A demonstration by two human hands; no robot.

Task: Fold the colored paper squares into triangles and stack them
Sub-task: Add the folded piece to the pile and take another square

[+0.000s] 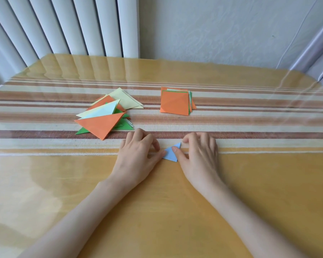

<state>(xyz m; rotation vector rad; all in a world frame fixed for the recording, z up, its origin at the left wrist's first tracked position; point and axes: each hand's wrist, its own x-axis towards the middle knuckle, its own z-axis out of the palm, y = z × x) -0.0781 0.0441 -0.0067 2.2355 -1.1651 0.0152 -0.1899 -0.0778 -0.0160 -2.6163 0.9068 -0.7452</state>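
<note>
Left hand point(138, 151) and right hand point(198, 155) flank blue paper point(171, 155), apparently pinching it.

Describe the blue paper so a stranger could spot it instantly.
On the table, follow the striped cloth to its near edge. Between the left hand and right hand lies the blue paper. It is the only piece outside the triangle pile and square stack.

text: none readable | labels: none | numbers: none | signs: none

Small blue paper point(171, 155) lies nearest; folded triangles point(101, 125) heaped left, orange-topped squares point(174, 104) right.
</note>
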